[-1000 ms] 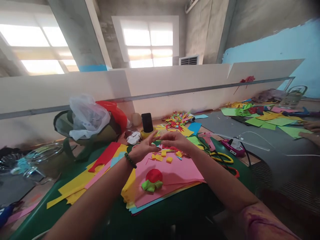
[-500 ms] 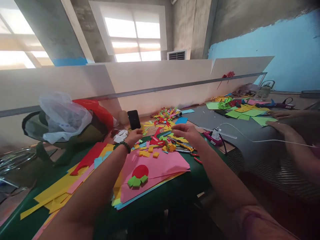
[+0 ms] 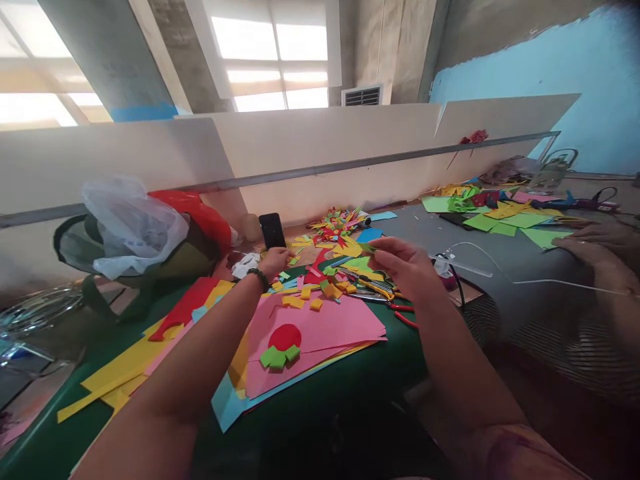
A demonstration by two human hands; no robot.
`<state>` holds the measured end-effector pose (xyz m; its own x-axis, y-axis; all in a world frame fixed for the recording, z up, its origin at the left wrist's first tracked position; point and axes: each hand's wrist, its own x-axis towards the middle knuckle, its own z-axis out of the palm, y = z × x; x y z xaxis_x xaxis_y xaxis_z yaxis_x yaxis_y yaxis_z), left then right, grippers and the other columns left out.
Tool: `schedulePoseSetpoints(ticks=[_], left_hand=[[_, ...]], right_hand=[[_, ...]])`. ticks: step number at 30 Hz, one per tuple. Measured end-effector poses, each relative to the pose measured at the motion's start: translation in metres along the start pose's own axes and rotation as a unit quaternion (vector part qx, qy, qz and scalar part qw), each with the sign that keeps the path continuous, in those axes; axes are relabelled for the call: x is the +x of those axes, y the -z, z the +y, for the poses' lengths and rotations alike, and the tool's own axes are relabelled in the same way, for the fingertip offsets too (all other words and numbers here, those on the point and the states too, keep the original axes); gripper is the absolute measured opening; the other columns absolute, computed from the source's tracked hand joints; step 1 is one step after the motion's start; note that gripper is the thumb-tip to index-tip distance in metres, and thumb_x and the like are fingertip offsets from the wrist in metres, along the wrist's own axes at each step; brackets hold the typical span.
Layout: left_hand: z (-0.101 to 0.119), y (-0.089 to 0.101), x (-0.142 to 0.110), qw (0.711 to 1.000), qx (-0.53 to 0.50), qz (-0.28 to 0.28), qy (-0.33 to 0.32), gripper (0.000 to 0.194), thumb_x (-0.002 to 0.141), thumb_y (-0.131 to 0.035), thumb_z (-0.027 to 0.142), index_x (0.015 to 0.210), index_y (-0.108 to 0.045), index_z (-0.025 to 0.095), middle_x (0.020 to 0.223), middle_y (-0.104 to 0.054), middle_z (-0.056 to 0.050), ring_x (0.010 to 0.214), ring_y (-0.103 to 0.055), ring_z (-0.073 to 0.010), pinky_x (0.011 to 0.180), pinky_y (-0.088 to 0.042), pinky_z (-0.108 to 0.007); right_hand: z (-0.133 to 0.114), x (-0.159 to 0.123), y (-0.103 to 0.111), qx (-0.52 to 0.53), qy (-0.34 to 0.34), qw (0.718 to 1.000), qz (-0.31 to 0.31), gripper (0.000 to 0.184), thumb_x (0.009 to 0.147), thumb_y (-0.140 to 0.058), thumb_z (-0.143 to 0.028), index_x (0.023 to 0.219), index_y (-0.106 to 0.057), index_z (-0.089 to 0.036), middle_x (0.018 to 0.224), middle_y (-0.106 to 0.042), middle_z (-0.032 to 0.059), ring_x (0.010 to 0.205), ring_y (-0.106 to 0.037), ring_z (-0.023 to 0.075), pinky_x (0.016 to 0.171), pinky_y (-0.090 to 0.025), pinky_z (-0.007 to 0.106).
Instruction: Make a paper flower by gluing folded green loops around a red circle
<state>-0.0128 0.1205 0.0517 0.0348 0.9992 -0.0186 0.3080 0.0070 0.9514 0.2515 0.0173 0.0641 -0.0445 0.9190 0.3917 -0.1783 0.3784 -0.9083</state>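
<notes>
My right hand (image 3: 404, 263) is raised over the right of the pile, its thumb and fingers pinching a small green paper piece (image 3: 367, 248). At the back of the table my left hand (image 3: 276, 262), with its fingers closed, is just below the dark phone (image 3: 272, 231); whatever those fingers hold is hidden. Below and between my arms, a red paper circle (image 3: 285, 337) with green paper squares (image 3: 277, 359) along its lower edge lies on a stack of pink sheets (image 3: 325, 327). Small yellow squares (image 3: 316, 305) are scattered on the upper part of the stack.
Scissors with yellow handles (image 3: 383, 291) and a red-handled tool (image 3: 404, 315) lie right of the stack. Coloured strips (image 3: 107, 377) and a bag with white plastic (image 3: 135, 227) are at left. A co-worker's hands (image 3: 590, 247) rest near green sheets at right.
My hands have moved apart: the left stays by the phone, the right has gone right and now pinches a green piece. The view has swung right. A blue sheet corner now sticks out lower left.
</notes>
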Motion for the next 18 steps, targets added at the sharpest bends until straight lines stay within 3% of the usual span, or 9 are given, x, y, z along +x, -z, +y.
schedulePoseSetpoints(ticks=[3, 8, 11, 13, 15, 18], left_hand=[[-0.010, 0.018, 0.003, 0.999, 0.018, 0.041, 0.023, 0.018, 0.076, -0.060, 0.019, 0.060, -0.055, 0.015, 0.045, -0.038, 0.007, 0.042, -0.034, -0.0056, 0.046, -0.030, -0.019], [-0.007, 0.031, -0.006, 0.997, 0.049, 0.045, 0.047, 0.005, 0.069, -0.068, 0.016, 0.070, -0.063, 0.013, 0.049, -0.049, 0.004, 0.045, -0.044, -0.0073, 0.046, -0.034, -0.018], [0.002, 0.055, -0.017, 0.993, 0.076, 0.030, 0.090, 0.026, 0.060, -0.078, 0.016, 0.084, -0.069, 0.016, 0.058, -0.060, 0.002, 0.048, -0.054, -0.0122, 0.047, -0.038, -0.022], [0.005, 0.076, -0.024, 0.984, 0.109, 0.011, 0.141, 0.023, 0.055, -0.081, 0.015, 0.076, -0.071, 0.014, 0.055, -0.061, -0.001, 0.044, -0.052, -0.0139, 0.045, -0.037, -0.024], [0.005, 0.098, -0.030, 0.968, 0.170, -0.026, 0.183, 0.016, 0.058, -0.081, 0.022, 0.066, -0.071, 0.013, 0.056, -0.063, -0.003, 0.042, -0.050, -0.0127, 0.044, -0.033, -0.023], [-0.004, 0.118, -0.042, 0.965, 0.203, 0.037, 0.159, 0.015, 0.063, -0.078, 0.026, 0.060, -0.069, 0.013, 0.055, -0.061, -0.003, 0.044, -0.045, -0.0099, 0.044, -0.028, -0.023]], right_hand=[[-0.003, -0.008, 0.009, -0.035, 0.002, 0.999, -0.008, 0.042, 0.061, -0.081, -0.054, 0.087, -0.073, -0.022, 0.082, -0.072, 0.0031, 0.068, -0.067, 0.0152, 0.065, -0.058, 0.031], [-0.011, -0.018, 0.006, -0.061, 0.029, 0.998, 0.016, 0.035, 0.063, -0.081, -0.049, 0.085, -0.073, -0.023, 0.078, -0.070, 0.0023, 0.067, -0.066, 0.0151, 0.063, -0.058, 0.031], [-0.017, -0.028, 0.004, -0.078, 0.076, 0.992, 0.070, 0.035, 0.065, -0.082, -0.047, 0.089, -0.072, -0.024, 0.080, -0.070, 0.0023, 0.072, -0.066, 0.0167, 0.063, -0.057, 0.031], [-0.017, -0.035, -0.002, -0.108, 0.099, 0.986, 0.079, 0.036, 0.064, -0.082, -0.046, 0.091, -0.072, -0.025, 0.082, -0.070, 0.0026, 0.073, -0.065, 0.0168, 0.063, -0.057, 0.030], [-0.009, -0.040, -0.014, -0.140, 0.087, 0.986, 0.033, 0.036, 0.064, -0.083, -0.046, 0.090, -0.072, -0.024, 0.082, -0.070, 0.0031, 0.070, -0.064, 0.0159, 0.063, -0.056, 0.029], [0.016, -0.046, -0.043, -0.163, 0.029, 0.982, -0.091, 0.034, 0.068, -0.079, -0.046, 0.089, -0.073, -0.021, 0.081, -0.070, 0.0039, 0.066, -0.063, 0.0147, 0.062, -0.056, 0.028]])
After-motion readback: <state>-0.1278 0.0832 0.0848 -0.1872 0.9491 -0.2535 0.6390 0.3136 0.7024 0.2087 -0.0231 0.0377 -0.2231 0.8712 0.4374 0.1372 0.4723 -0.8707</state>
